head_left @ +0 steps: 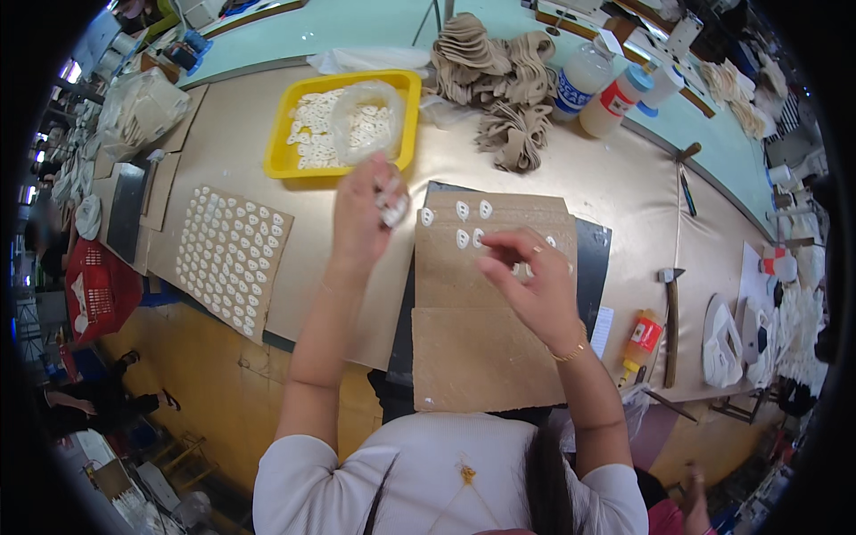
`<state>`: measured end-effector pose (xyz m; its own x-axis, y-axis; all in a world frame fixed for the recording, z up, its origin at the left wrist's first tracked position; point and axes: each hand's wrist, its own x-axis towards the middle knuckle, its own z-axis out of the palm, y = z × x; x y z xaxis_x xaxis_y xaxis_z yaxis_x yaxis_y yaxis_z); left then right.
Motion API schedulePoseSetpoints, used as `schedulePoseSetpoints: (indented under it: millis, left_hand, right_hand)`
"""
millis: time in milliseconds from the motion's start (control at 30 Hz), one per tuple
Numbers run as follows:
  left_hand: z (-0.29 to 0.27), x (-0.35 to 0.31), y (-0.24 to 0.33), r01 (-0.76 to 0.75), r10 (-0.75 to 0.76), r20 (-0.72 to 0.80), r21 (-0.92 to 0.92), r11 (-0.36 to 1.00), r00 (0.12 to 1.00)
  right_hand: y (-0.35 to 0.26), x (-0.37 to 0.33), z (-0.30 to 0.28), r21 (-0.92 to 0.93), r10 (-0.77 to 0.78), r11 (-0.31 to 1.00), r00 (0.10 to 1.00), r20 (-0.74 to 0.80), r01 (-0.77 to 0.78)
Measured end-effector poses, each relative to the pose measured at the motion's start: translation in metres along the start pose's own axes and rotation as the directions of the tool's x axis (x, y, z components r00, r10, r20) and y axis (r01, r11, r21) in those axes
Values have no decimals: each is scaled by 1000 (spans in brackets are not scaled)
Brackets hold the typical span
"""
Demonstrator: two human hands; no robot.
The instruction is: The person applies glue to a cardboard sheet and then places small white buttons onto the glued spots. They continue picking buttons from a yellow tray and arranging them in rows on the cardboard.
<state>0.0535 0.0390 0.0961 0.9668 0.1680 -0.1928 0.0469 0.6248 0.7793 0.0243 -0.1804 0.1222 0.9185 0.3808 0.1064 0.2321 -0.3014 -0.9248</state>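
Observation:
My left hand (364, 209) is raised beside the yellow tray, its fingers closed around several small white oval pieces (390, 203). Brown cardboard sheets (486, 357) lie in front of me on a dark board (595, 259). A few white pieces with small holes (462, 210) are set out on the upper sheet. Over that sheet hovers my right hand (539, 281), thumb and forefinger curved and apart. Its forefinger tip is close to one piece, and the hand covers part of the sheet. More white pieces fill the yellow tray (278, 160), some in a clear plastic bag (357, 98).
At left lies another cardboard sheet (283, 234) covered in white pieces. Stacked beige fabric parts (473, 67) and bottles (584, 76) stand at the back. A hammer (671, 321) and a glue bottle (642, 343) lie at right. A red basket (105, 290) is far left.

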Motion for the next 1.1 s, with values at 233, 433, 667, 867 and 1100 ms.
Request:
schedulePoseSetpoints:
  millis: [233, 433, 667, 867, 1100]
  left_hand:
    - [26, -44, -39, 340, -328, 96, -145, 929, 940]
    - [32, -51, -54, 394, -395, -32, -40, 918, 918]
    - [31, -59, -74, 353, -379, -160, -173, 920, 911]
    - [16, -83, -77, 561, -581, -20, -234, 794, 814]
    - [12, -83, -77, 650, -670, 92, -372, 663, 736]
  right_hand:
    - [4, 5, 18, 20, -160, 987, 983, 87, 159]
    - [18, 0, 17, -128, -355, 924, 933, 52, 359]
    - [15, -5, 15, -235, -345, 897, 925, 160, 375]
    - [16, -14, 16, -312, -390, 812, 856, 339, 493]
    - [21, -18, 18, -328, -422, 790, 848, 320, 517]
